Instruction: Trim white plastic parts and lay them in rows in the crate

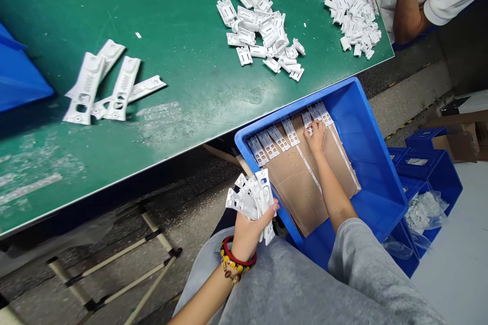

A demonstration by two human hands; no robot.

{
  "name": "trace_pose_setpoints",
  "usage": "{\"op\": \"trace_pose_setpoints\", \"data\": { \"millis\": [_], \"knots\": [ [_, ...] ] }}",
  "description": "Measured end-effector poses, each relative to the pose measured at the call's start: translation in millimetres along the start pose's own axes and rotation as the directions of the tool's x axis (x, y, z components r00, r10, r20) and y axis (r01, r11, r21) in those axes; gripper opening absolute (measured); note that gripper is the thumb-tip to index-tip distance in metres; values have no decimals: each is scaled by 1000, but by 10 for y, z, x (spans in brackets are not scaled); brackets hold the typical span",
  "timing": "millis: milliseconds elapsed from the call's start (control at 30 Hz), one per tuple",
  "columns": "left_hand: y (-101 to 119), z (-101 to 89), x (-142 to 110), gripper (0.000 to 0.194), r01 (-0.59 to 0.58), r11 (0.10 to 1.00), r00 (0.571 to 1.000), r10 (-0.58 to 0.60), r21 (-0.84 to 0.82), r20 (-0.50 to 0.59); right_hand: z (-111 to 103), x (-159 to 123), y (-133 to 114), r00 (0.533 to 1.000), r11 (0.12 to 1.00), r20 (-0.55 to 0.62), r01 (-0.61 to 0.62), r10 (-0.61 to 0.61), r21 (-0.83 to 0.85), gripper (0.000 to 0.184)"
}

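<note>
A fanned bunch of long white plastic covers point(263, 190) with cut-out windows is gripped in my left hand point(246, 231), just outside the near left wall of a blue bin point(375, 177). Inside that bin, my right hand point(317, 137) pinches the lower end of one white plastic cover point(306, 118). This cover lies along the bin's table side, beside several more in a row point(290, 132). Brown cardboard point(295, 185) lines the bin's floor, with two white strips across it. My right fingertips partly hide the pinched cover.
On the green table point(183, 25) lie a few long white covers point(124, 89) and two piles of smaller white parts point(263, 28). Another person's arm point(409, 10) is at the far right corner. Blue bins point(430, 157) stand right; a pipe frame point(118, 264) stands under the table.
</note>
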State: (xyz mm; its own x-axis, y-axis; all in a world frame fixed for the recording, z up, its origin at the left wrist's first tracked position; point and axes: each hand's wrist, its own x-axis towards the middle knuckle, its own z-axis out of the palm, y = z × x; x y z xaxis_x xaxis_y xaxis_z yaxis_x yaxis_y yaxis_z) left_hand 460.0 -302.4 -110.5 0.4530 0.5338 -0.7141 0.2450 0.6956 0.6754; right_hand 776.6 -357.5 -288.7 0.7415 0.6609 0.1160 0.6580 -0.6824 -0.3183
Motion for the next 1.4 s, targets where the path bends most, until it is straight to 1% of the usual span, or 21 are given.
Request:
{"op": "trace_pose_setpoints", "data": {
  "millis": [67,167,233,400,500,633,733,800,867,933,967,1000,1033,1133,1400],
  "knots": [
    [15,7,0,35,15,1000,1000,-15,-12,-4,32,-53,-85,998,997,31,54,-56,47,11],
    [43,19,-3,37,21,1000,1000,-21,-20,-7,117,-159,-221,970,979,158,165,-183,121,15],
    [57,22,-5,36,17,1000,1000,-18,-26,-9,165,-212,-282,959,977,201,180,-201,118,13],
    [60,18,-7,34,8,1000,1000,-9,-16,-8,162,-230,-290,989,994,127,70,-80,84,3],
    [51,17,-4,35,3,1000,1000,-3,-3,-8,124,-206,-256,995,998,95,14,-21,69,6],
    [48,20,0,35,3,1000,1000,-3,-15,2,83,-179,-239,997,998,72,-24,20,56,7],
    [48,21,-2,35,0,1000,1000,0,-18,-6,54,-195,-286,999,998,38,-35,33,48,5],
    [41,21,-2,33,1,1000,1000,-1,-18,-8,53,-238,-364,999,997,33,11,-14,70,9],
    [27,22,-1,32,1,1000,1000,-2,-27,-7,79,-303,-472,984,983,101,136,-149,126,13],
    [10,22,2,32,-3,999,1000,3,-37,-5,130,-375,-588,932,948,201,271,-302,168,12],
    [2,21,4,32,-6,999,1000,6,-36,-3,159,-408,-639,908,935,235,313,-346,169,11],
    [-5,20,5,31,-7,999,1000,7,-33,-1,187,-435,-680,897,930,252,332,-363,157,10],
    [-9,17,6,31,-6,1000,1000,6,-31,-1,213,-457,-712,898,933,255,333,-358,137,10],
    [-10,12,1,31,7,999,1000,-7,-42,2,264,-494,-750,925,953,229,288,-302,95,10],
    [-28,16,10,32,7,998,1000,-7,-63,0,273,-508,-691,979,987,127,159,-160,22,14]
  ]
}}
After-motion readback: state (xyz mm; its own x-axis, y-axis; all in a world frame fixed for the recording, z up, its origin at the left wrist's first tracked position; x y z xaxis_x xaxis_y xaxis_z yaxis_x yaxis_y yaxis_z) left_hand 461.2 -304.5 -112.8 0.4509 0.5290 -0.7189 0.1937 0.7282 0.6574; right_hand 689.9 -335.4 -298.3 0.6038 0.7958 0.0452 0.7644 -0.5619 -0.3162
